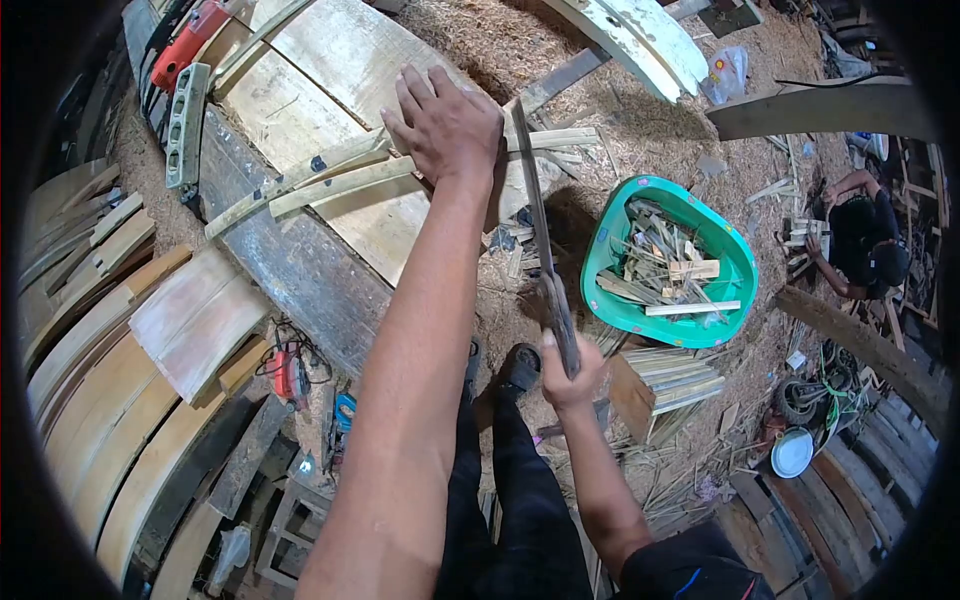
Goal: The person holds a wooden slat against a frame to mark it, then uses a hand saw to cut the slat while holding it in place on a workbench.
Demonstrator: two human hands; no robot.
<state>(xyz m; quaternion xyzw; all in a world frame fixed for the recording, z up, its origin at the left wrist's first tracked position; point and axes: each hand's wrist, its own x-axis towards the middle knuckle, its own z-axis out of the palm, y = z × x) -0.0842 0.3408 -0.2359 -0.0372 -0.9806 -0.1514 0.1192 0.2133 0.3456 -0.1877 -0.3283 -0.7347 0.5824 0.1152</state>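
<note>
Pressing flat, left hand (445, 125) pins wood strips (330, 182) at bench (300, 262) edge — right hand (570, 375) grip clenches machete (535, 205).

We are counting two hands of our own, a left hand (447, 125) and a right hand (570, 375). We are seeing one long knife (545, 230), one green tub (738, 250) and one white bowl (792, 452). We are finding two red power tools (190, 35), the second one (290, 372) lower down. We are spotting two black shoes (520, 365) and one other person (865, 245).
</note>
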